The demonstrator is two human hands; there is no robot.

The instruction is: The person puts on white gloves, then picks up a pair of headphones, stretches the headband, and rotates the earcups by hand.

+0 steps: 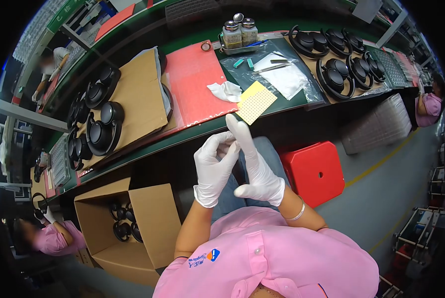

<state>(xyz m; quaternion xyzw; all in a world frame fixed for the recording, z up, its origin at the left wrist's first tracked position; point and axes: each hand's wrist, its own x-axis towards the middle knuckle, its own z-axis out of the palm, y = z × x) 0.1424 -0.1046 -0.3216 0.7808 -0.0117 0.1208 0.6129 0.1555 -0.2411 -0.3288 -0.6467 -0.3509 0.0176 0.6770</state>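
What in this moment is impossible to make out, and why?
- Anything inside the left hand's curled fingers: head view, hidden by the fingers themselves.
- Writing on the bottle labels: head view, too small.
- How many headphones the cardboard box holds: head view, its near parts hide some.
- Right-hand co-worker's full outline: head view, lost in the dark lens edge.

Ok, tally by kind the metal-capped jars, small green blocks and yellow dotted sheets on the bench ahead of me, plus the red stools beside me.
Metal-capped jars: 2
Small green blocks: 2
Yellow dotted sheet: 1
Red stool: 1
Total: 6
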